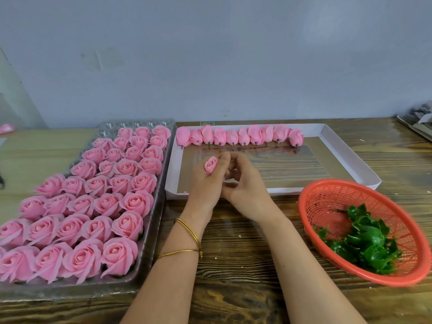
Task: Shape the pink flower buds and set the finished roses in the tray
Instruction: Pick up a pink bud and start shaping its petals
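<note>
My left hand (205, 183) holds a small pink flower bud (210, 164) upright between thumb and fingers, over the near edge of the white box lid (346, 160). My right hand (243, 181) is curled against the left hand, its fingertips close to the bud's right side. A row of several unshaped pink buds (240, 136) lies along the far edge of the lid. To the left, a clear plastic tray (149, 230) holds several rows of finished pink roses (93, 206).
A red plastic basket (327, 197) with green leaf calyxes (364, 242) stands at the right on the wooden table (233, 265). Empty tray cells (131, 125) show at the tray's far end. A grey wall rises behind. Papers lie at the far right.
</note>
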Action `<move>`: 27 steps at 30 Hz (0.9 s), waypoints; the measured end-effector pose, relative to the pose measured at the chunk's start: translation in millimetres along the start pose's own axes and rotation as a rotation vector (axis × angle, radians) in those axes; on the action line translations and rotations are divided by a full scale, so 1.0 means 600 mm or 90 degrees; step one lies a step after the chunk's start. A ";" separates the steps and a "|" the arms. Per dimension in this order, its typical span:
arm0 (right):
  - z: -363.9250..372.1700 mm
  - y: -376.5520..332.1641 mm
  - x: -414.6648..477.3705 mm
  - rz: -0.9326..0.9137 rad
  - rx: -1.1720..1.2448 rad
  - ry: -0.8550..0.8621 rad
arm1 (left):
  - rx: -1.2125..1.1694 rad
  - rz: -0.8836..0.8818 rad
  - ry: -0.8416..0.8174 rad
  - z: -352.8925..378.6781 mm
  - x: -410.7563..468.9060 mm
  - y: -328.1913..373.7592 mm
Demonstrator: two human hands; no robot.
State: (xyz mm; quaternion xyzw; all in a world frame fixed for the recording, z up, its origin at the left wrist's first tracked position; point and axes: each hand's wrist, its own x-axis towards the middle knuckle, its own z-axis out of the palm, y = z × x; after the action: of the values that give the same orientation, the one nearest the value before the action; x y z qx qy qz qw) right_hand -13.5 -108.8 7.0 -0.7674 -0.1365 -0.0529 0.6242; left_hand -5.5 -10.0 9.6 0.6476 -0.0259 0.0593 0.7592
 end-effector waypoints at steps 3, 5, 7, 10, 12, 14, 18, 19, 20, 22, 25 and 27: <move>-0.001 -0.003 0.000 0.000 0.003 0.007 | 0.008 0.010 -0.005 -0.002 0.001 -0.001; -0.001 -0.004 0.000 0.005 0.016 -0.001 | 0.014 0.011 -0.007 -0.003 0.002 -0.002; -0.001 -0.003 -0.001 0.010 0.030 -0.009 | 0.020 0.015 -0.013 -0.005 0.001 -0.003; -0.001 -0.002 -0.002 0.015 0.044 -0.016 | 0.041 0.030 -0.019 -0.007 0.002 -0.003; -0.001 -0.002 -0.001 0.018 0.047 -0.009 | 0.034 0.034 -0.022 -0.008 0.002 -0.004; -0.001 -0.005 -0.001 0.019 0.044 0.009 | 0.024 0.040 -0.025 -0.008 0.003 -0.005; -0.001 -0.017 -0.003 -0.002 0.050 0.076 | 0.061 0.074 -0.003 -0.006 0.006 -0.007; -0.002 -0.018 -0.003 -0.007 0.053 0.095 | 0.093 0.100 0.002 -0.006 0.006 -0.007; -0.003 -0.019 -0.003 -0.009 0.050 0.112 | 0.133 0.126 0.004 -0.005 0.006 -0.007; -0.003 -0.020 -0.003 -0.005 0.033 0.132 | 0.210 0.152 -0.001 -0.003 0.005 -0.007; 0.000 -0.017 -0.004 -0.001 0.004 0.132 | 0.240 0.161 -0.032 0.001 0.001 -0.009; 0.000 -0.012 -0.003 -0.002 -0.018 0.127 | 0.241 0.175 -0.032 0.001 0.001 -0.011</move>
State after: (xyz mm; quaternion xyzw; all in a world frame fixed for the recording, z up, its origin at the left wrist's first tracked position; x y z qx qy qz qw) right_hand -17.0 -107.8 13.2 -0.7667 -0.0746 -0.1319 0.6238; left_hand -3.8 -11.8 3.1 0.7700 -0.1213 0.1501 0.6082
